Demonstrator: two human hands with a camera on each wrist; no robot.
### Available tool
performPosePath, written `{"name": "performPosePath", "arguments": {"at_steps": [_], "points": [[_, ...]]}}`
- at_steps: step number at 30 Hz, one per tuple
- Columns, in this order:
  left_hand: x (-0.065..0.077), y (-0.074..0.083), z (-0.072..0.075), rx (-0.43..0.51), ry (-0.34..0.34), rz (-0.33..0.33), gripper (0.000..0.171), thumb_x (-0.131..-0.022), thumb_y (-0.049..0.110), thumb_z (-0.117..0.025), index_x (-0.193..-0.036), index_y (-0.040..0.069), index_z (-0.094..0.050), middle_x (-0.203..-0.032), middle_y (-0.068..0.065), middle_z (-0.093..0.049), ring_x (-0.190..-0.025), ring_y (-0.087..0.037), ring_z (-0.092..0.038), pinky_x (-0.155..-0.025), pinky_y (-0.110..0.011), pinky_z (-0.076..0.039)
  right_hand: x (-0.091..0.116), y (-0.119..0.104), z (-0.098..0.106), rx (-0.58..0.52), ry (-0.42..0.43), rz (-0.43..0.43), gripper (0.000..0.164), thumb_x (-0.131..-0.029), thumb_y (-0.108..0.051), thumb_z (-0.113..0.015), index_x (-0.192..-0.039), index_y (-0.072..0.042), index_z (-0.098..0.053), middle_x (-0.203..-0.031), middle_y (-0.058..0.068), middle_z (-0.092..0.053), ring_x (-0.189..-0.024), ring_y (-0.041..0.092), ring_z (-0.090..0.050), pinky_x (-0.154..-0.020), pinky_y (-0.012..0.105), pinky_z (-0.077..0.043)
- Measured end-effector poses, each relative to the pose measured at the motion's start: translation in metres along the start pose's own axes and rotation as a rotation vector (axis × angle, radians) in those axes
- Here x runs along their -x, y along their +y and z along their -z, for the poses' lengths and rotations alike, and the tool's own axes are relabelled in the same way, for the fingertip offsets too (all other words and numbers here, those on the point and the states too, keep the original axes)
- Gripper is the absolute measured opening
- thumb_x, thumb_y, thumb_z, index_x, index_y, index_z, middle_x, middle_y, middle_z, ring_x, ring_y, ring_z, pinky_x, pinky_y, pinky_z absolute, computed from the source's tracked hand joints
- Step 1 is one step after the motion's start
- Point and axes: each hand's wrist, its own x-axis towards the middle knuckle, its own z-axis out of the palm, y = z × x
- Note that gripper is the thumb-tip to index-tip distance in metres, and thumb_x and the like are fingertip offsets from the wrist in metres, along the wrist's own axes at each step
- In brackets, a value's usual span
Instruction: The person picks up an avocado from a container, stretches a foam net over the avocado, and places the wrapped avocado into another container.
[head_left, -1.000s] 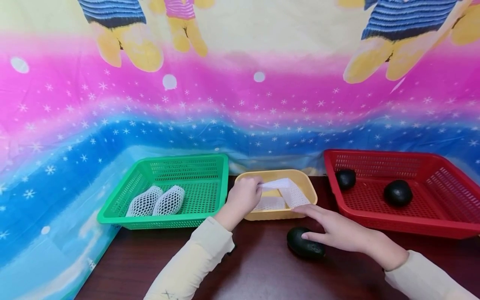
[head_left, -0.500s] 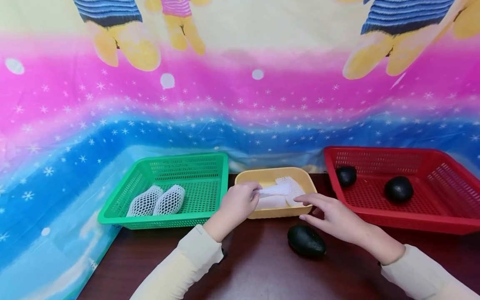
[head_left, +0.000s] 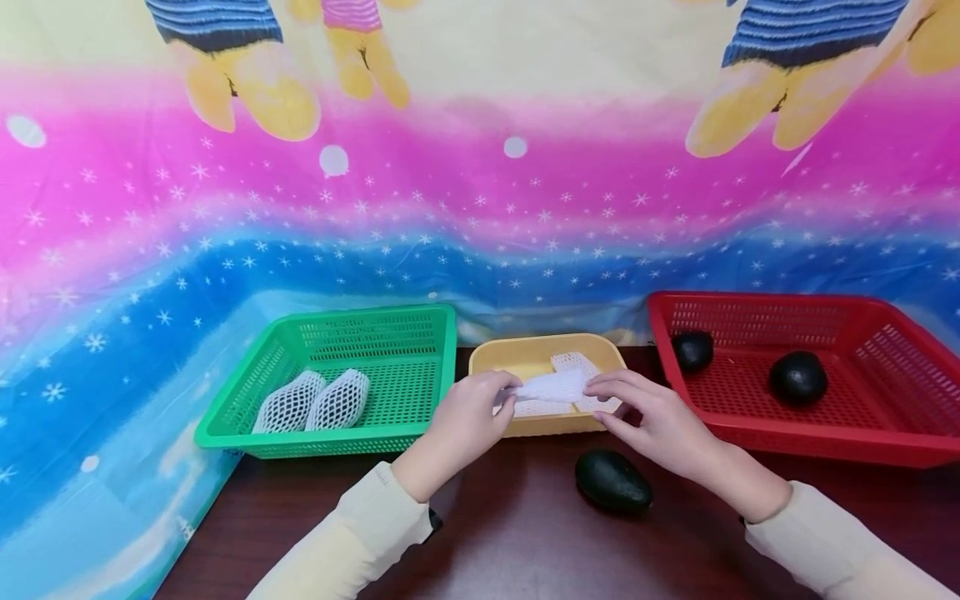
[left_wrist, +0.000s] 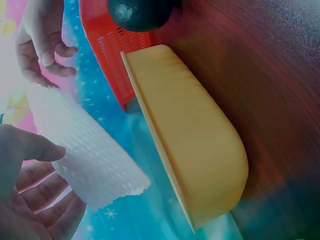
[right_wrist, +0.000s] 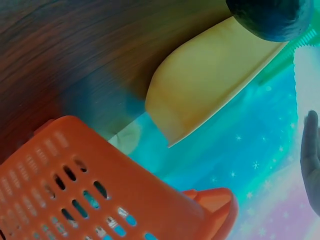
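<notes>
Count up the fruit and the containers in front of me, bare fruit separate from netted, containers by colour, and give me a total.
Bare avocados: 3
Netted fruit: 2
Green basket: 1
Yellow tub: 1
Red basket: 1
Total: 8

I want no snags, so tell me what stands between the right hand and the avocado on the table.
Nothing visible: the right hand hovers by the net, and the avocado lies in front of the tray.

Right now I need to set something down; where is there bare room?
Bare: table between left sleeve and loose avocado; right side of the green basket. Crowded: the tub, nets inside, left hand and right hand close by.
</notes>
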Motion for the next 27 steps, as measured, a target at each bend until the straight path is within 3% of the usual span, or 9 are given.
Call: {"name": "performPosePath", "arguments": {"at_steps": [1,7,11,13,17,18,20,27], "points": [[0.001,0.0,0.001,0.003,0.001,0.0,0.015,-0.096,0.011,-0.071,-0.11,0.01,-0.076,-0.108,-0.004,-0.075,-0.095,-0.019,-0.07,-0.082,-0.035,-0.058,-0.001,0.0,-0.001,0.005,0.012,0.01,0.045,-0.101,-0.049,-0.055,-0.116,-0.011,-0.073,-0.114,0.004,-0.068,-0.086,0.013,-0.068,-0.071,0.017,-0.055],[0.011,-0.001,0.001,0.015,0.037,-0.021,0.015,-0.094,0.01,-0.073,-0.109,0.01,-0.076,-0.107,-0.004,-0.075,-0.097,-0.019,-0.071,-0.084,-0.035,-0.058,-0.005,-0.004,-0.005,-0.027,0.001,0.015,0.044,-0.101,-0.051,-0.054,-0.109,-0.013,-0.073,-0.111,0.002,-0.068,-0.082,0.008,-0.067,-0.069,0.019,-0.056],[0.015,-0.001,0.002,0.03,0.08,-0.057,0.016,-0.092,0.009,-0.074,-0.108,0.011,-0.076,-0.105,-0.003,-0.075,-0.096,-0.019,-0.071,-0.085,-0.036,-0.058,-0.006,-0.006,-0.009,-0.047,-0.009,0.04,0.045,-0.1,-0.05,-0.054,-0.106,-0.01,-0.073,-0.11,0.007,-0.069,-0.086,0.015,-0.068,-0.068,0.017,-0.056],[0.016,0.0,0.003,0.043,0.099,-0.078,0.016,-0.092,0.008,-0.075,-0.107,0.011,-0.076,-0.104,-0.003,-0.075,-0.095,-0.019,-0.071,-0.084,-0.036,-0.058,-0.007,-0.008,-0.011,-0.045,-0.015,0.064,0.03,-0.1,-0.036,-0.067,-0.106,-0.008,-0.073,-0.108,0.009,-0.07,-0.09,0.02,-0.068,-0.068,0.019,-0.057],[0.019,0.003,0.004,0.078,0.129,-0.118,0.017,-0.09,0.007,-0.077,-0.107,0.009,-0.075,-0.105,-0.004,-0.075,-0.094,-0.019,-0.07,-0.081,-0.035,-0.058,-0.01,-0.011,-0.012,-0.019,-0.028,0.121,0.03,-0.103,-0.032,-0.062,-0.11,-0.007,-0.076,-0.109,0.008,-0.074,-0.097,0.024,-0.07,-0.082,0.017,-0.054],[0.019,0.003,0.004,0.086,0.13,-0.123,0.018,-0.09,0.007,-0.077,-0.108,0.009,-0.075,-0.105,-0.004,-0.075,-0.094,-0.019,-0.07,-0.081,-0.035,-0.058,-0.01,-0.012,-0.012,-0.012,-0.032,0.13,0.031,-0.104,-0.032,-0.061,-0.111,-0.006,-0.076,-0.11,0.008,-0.074,-0.098,0.025,-0.07,-0.086,0.016,-0.052],[0.021,0.004,0.004,0.101,0.131,-0.132,0.02,-0.089,0.009,-0.079,-0.109,0.009,-0.075,-0.107,-0.004,-0.074,-0.094,-0.018,-0.07,-0.081,-0.034,-0.058,-0.011,-0.013,-0.013,0.002,-0.027,0.148,0.051,-0.106,-0.046,-0.045,-0.113,-0.007,-0.077,-0.11,0.007,-0.075,-0.1,0.025,-0.071,-0.094,0.013,-0.046],[0.027,0.004,0.006,0.205,0.057,-0.109,0.035,-0.091,0.026,-0.08,-0.121,0.01,-0.073,-0.119,-0.003,-0.071,-0.108,-0.016,-0.066,-0.088,-0.034,-0.056,-0.011,-0.015,-0.015,0.022,-0.024,0.189,0.049,-0.107,-0.043,-0.045,-0.109,-0.007,-0.078,-0.109,0.007,-0.075,-0.098,0.025,-0.071,-0.093,0.015,-0.049]]}}
